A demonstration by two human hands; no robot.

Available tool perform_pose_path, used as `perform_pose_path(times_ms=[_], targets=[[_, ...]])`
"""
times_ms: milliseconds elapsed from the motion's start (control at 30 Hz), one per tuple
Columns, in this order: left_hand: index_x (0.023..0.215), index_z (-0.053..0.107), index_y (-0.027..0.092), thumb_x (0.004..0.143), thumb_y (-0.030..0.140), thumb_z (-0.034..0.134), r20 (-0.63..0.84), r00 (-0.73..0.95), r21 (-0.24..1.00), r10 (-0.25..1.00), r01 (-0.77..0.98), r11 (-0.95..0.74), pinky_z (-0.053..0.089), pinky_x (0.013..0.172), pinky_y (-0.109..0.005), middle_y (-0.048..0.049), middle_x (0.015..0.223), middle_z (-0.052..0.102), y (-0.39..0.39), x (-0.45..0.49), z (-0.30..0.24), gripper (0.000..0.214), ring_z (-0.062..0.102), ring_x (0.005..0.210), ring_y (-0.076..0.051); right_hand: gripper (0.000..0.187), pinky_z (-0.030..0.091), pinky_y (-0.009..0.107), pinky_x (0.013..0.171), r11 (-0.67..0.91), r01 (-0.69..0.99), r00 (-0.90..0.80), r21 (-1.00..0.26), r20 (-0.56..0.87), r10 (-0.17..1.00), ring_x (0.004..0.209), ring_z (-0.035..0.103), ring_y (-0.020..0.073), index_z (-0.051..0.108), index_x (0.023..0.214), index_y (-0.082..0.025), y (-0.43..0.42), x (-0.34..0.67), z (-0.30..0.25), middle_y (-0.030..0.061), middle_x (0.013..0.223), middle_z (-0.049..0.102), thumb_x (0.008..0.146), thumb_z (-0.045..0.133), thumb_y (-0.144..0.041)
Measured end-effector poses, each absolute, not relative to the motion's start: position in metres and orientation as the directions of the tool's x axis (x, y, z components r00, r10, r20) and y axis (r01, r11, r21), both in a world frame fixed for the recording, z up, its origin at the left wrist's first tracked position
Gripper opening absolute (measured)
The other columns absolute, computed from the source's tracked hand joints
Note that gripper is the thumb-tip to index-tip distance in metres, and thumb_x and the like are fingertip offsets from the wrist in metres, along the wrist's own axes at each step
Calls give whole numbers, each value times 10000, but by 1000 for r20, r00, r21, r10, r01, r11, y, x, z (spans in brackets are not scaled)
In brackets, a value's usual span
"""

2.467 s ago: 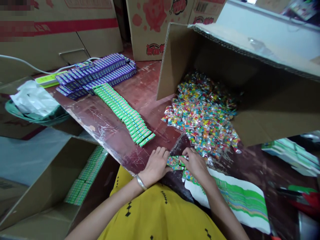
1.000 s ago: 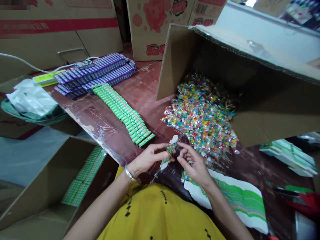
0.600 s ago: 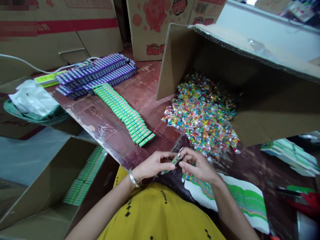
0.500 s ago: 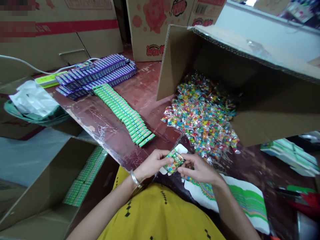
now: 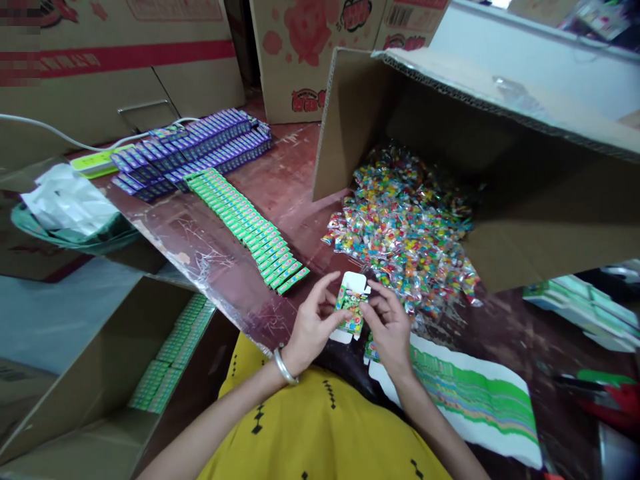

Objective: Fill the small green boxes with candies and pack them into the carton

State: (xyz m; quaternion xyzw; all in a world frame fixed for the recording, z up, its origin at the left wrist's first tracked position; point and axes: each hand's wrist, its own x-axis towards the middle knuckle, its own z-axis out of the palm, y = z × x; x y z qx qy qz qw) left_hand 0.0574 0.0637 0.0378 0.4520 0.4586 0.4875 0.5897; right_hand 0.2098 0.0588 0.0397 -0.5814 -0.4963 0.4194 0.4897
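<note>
Between my two hands is a small green printed candy box (image 5: 352,309) with white flaps open at its top and bottom. My left hand (image 5: 315,320) pinches its left side, thumb across the front. On the other side, my right hand (image 5: 389,327) grips the right edge with thumb and fingers. Just beyond lies a heap of small clear bags of colourful candy (image 5: 400,227), spilling from a tipped cardboard box (image 5: 530,227). By my right forearm, a fanned stack of flat green-and-white cartons (image 5: 480,393) rests on the table.
A row of green boxes (image 5: 245,227) runs across the dark red table (image 5: 295,173) toward stacked purple boxes (image 5: 200,147). At lower left, an open carton (image 5: 90,360) holds green boxes. Red-handled scissors (image 5: 610,393) and more flat cartons (image 5: 580,313) lie right.
The candy box has turned from tilted to nearly upright, its top flap now standing clear. My right hand has shifted its grip to the box's right edge.
</note>
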Motion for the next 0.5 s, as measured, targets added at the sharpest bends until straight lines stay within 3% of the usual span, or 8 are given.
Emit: perform_pose_path(times_ms=[133,367,500], targets=[[1231,555,215,781,316,707,-105,217,985,970,-108,131,460,673,-223,-2,875,565,65,53,37,486,536,739,-116,315,485,285,696,5,212,132,-977,34,991,750,588,162,611,1151,-218,58,209,34,33,869,637,860,607,-340],[1059,541,182,786,243,693,-118,357,962,927,-189,196,473,699,-235,-22,963,595,65,54,36,319,573,769,-122,129,478,300,765,68,309,43,-949,85,995,846,603,184,598,817,-204,65,214,37,47,920,631,874,582,-319],[1079,480,195,798,229,687,-84,308,954,948,-249,166,467,736,-237,-36,1013,602,64,56,37,351,587,871,-143,100,480,322,828,102,195,20,-975,108,994,974,608,202,581,811,-202,68,213,44,80,1100,600,852,618,-285]])
